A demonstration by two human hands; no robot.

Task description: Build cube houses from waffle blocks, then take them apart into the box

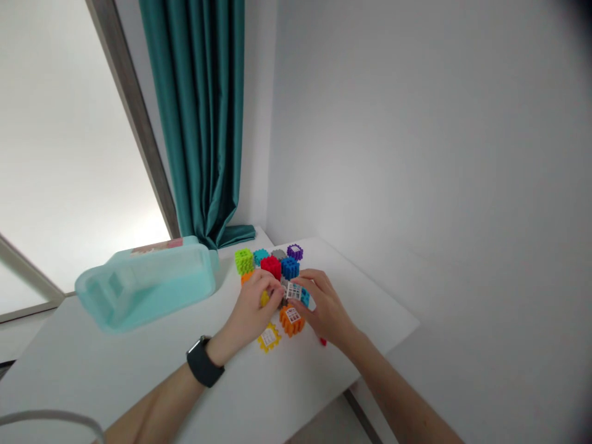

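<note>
My left hand (255,306), with a black watch on its wrist, has its fingers curled around a yellow toothed block piece (264,299). My right hand (322,307) pinches a light blue piece with a white label (296,291). Both hands meet over a grey piece (283,282), partly hidden. An orange cube (291,320) with a white label sits just below the hands, and a flat yellow piece (269,337) lies beside it. Behind the hands stand green (243,261), teal (261,255), red (271,266), blue (290,267), grey (279,253) and purple (295,251) cubes.
A pale blue plastic box (147,287) lies on its side at the left of the white table (139,364). A small red bit (322,341) shows by my right wrist. A teal curtain (203,117) hangs in the corner; the wall runs along the right.
</note>
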